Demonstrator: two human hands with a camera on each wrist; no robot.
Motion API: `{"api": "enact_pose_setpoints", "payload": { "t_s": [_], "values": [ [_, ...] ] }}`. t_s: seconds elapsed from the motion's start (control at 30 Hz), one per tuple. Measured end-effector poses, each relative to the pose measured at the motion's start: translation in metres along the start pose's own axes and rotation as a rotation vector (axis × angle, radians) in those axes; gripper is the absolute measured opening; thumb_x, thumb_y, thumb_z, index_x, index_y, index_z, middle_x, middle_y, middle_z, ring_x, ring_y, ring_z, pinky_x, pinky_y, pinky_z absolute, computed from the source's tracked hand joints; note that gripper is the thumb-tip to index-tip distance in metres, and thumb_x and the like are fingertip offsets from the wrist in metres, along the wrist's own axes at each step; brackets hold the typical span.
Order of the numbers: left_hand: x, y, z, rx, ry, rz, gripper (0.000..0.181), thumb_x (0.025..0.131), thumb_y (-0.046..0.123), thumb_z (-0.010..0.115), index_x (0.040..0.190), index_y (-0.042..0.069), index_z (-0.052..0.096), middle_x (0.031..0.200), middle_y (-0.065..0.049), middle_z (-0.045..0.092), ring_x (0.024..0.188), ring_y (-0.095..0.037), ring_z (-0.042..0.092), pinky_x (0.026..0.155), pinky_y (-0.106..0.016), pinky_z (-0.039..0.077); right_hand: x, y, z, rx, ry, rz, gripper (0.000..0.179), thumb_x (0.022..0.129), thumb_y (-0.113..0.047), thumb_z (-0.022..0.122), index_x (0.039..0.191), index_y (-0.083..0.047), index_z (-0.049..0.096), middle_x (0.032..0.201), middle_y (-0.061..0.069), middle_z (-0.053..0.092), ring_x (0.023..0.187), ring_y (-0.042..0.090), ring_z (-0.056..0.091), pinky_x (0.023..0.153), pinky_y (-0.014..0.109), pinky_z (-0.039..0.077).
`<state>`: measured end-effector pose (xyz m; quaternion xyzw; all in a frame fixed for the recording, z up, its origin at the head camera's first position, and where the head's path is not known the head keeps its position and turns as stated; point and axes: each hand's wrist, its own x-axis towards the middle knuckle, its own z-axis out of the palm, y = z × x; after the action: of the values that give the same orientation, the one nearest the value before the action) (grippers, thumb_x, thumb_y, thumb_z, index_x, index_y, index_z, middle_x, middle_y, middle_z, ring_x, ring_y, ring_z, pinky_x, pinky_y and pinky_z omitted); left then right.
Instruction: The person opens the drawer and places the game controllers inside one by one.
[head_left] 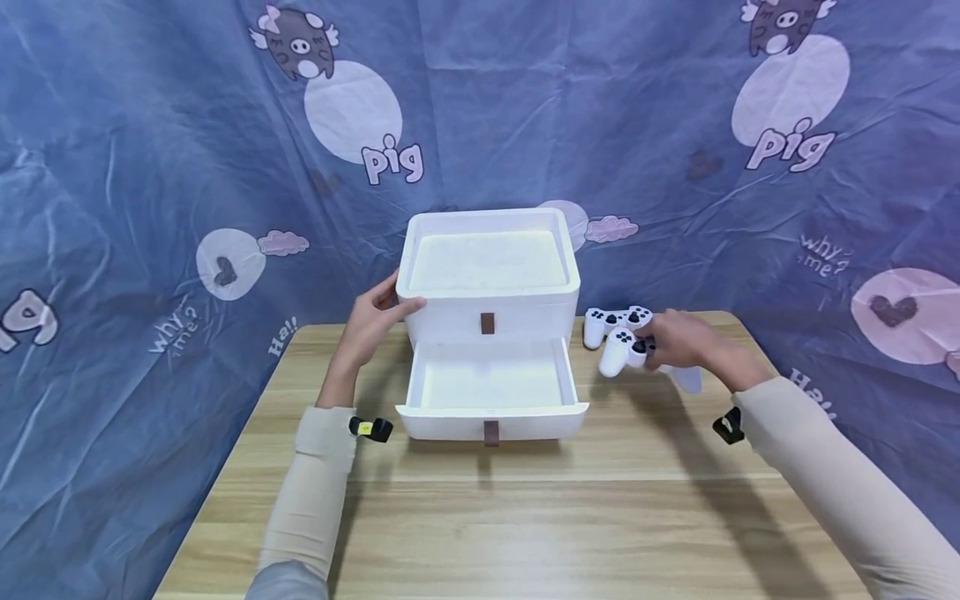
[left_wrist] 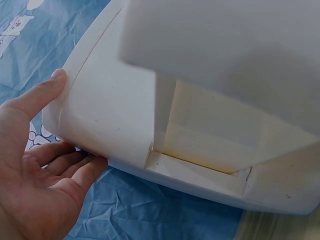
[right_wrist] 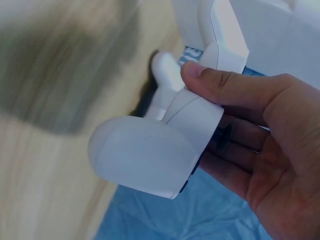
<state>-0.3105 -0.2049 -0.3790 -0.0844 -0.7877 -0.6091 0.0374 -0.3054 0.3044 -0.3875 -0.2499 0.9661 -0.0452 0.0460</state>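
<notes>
A white two-drawer storage box (head_left: 450, 317) stands near the back of the table, its lower drawer (head_left: 446, 427) pulled out with nothing visible inside. My left hand (head_left: 367, 327) grips the box's upper left side, thumb on the front corner. In the left wrist view, the thumb and fingertips of that hand (left_wrist: 47, 187) lie on either side of the box's edge. My right hand (head_left: 686, 342) holds a white game controller (head_left: 617, 353) just right of the box, its thumb on the back of the controller (right_wrist: 145, 155) in the right wrist view. Behind it is a second white controller (head_left: 594, 328).
The wooden table (head_left: 480, 525) extends in front of the box. A blue cloth (head_left: 487, 108) printed with cartoon pigs hangs behind and along the sides. Small brown tabs (head_left: 487, 323) mark both drawer fronts. The box top has a raised rim.
</notes>
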Motion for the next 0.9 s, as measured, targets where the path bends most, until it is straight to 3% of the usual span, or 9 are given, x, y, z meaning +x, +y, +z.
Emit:
{"api": "enact_pose_setpoints", "payload": {
  "t_s": [0.1,0.3,0.5,0.9],
  "values": [
    [0.0,0.0,0.0,-0.001,0.001,-0.002,0.088,0.091,0.04,0.087,0.165,0.023,0.042,0.169,-0.006,0.045,0.156,-0.026,0.043,0.123,-0.048,0.045,-0.001,-0.008,-0.011,-0.002,-0.004,0.015,0.068,0.069,-0.026,0.096,0.128,0.0,0.076,0.108,0.031,0.077,0.077,0.024,0.065,0.064,0.045,0.055],
    [0.0,0.0,-0.001,0.005,0.0,-0.003,0.087,0.092,0.041,0.086,0.165,0.023,0.042,0.169,-0.006,0.044,0.156,-0.026,0.043,0.123,-0.049,0.045,-0.003,-0.021,-0.031,-0.03,-0.02,0.012,0.065,0.07,-0.031,0.095,0.127,-0.003,0.078,0.114,0.029,0.076,0.083,0.032,0.071,0.062,0.047,0.055],
    [0.0,-0.001,0.0,0.012,0.005,0.002,0.087,0.092,0.042,0.086,0.165,0.024,0.042,0.169,-0.005,0.044,0.157,-0.026,0.042,0.123,-0.049,0.044,-0.005,-0.034,-0.049,-0.032,-0.015,-0.04,0.061,0.072,-0.03,0.094,0.125,-0.003,0.079,0.111,0.022,0.08,0.072,0.02,0.066,0.06,0.042,0.055],
    [-0.001,-0.004,0.001,-0.005,0.007,0.006,0.086,0.092,0.041,0.086,0.164,0.025,0.042,0.169,-0.005,0.044,0.156,-0.025,0.042,0.124,-0.048,0.044,-0.007,-0.064,-0.074,-0.041,0.031,-0.126,0.055,0.07,-0.026,0.094,0.12,-0.006,0.082,0.1,0.01,0.083,0.069,0.012,0.066,0.065,0.043,0.059]
  ]
}}
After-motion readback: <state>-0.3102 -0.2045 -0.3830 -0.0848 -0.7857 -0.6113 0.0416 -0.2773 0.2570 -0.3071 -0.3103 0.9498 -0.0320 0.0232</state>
